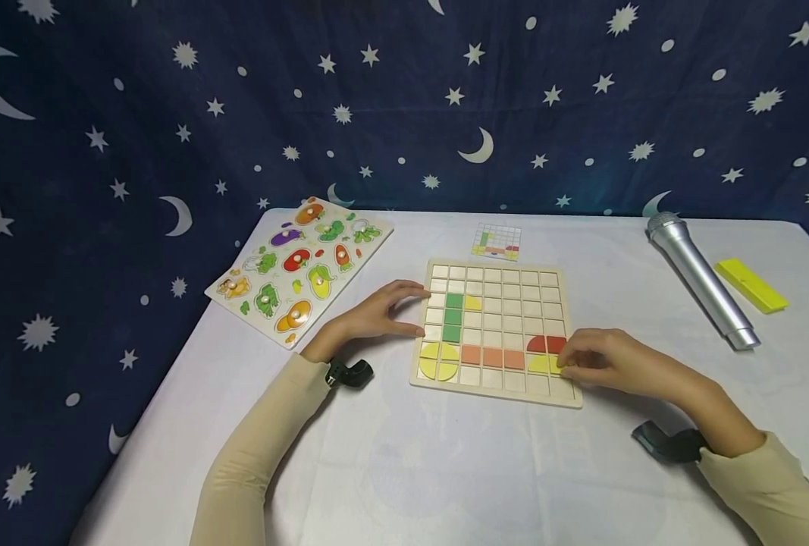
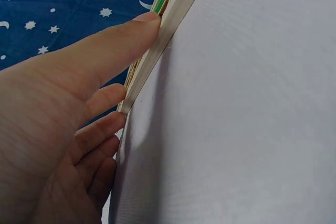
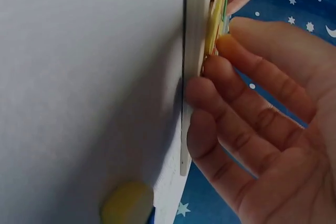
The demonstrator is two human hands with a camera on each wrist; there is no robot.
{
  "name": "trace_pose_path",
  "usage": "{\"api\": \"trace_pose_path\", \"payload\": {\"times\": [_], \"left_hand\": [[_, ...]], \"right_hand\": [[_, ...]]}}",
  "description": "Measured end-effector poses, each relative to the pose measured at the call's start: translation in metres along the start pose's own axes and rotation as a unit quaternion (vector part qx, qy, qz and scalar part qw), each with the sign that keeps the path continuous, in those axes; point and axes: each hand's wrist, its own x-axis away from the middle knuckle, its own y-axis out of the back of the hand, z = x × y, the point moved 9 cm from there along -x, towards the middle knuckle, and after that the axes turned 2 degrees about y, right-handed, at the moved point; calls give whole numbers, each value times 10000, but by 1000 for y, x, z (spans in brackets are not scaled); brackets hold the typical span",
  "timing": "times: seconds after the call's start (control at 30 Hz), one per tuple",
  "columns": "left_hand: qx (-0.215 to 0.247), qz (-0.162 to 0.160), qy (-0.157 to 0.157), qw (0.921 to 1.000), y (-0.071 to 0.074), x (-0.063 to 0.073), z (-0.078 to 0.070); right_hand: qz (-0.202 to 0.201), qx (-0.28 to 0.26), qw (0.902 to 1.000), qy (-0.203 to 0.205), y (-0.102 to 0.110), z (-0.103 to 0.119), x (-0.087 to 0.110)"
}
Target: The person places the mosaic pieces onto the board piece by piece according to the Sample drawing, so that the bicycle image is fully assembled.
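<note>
A square wooden grid board (image 1: 496, 391) lies flat on the table, with coloured tiles in its cells. Along its left edge, my left hand (image 1: 385, 311) rests its thumb and fingertips at the rim (image 2: 151, 56), fingers gently bent. My right hand (image 1: 612, 362) is at the right edge. Its thumb and index fingertip touch a yellow curved tile (image 1: 554, 365) in the lower right, below red curved tiles (image 1: 547, 345). Its other fingers (image 3: 202, 129) lie against the board's side. Green tiles (image 1: 453, 318), orange tiles (image 1: 492, 357) and a yellow circle of quarter tiles (image 1: 438, 361) fill other cells.
A small pattern card (image 1: 497, 242) lies behind the board. To the left is a vegetable peg puzzle (image 1: 299, 271). A silver microphone (image 1: 704, 279) and a yellow block (image 1: 752, 285) lie at the right. A starry dark blue cloth (image 1: 404, 106) hangs behind the white table.
</note>
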Motion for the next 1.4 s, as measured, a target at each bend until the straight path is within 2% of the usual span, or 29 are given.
{"api": "trace_pose_path", "payload": {"times": [0.17, 0.3, 0.67, 0.83, 1.1, 1.4], "left_hand": [[35, 6, 11, 10000, -1, 0, 1], [74, 70, 45, 9999, -3, 0, 2], [13, 33, -1, 10000, -3, 2, 0], [-20, -6, -7, 10000, -1, 3, 1], [-31, -37, -63, 10000, 0, 3, -1], [-20, -57, -148, 9999, 1, 2, -2]], "right_hand": [[-170, 0, 9992, 355, 7, 3, 5], [-445, -48, 9979, 473, 16, 3, 12], [-955, 462, 9940, 285, 37, -19, 36], [-932, 506, 9940, 257, 39, -28, 47], [-599, 129, 9965, 572, 31, -28, 53], [-316, 101, 9988, 368, 28, -30, 54]]}}
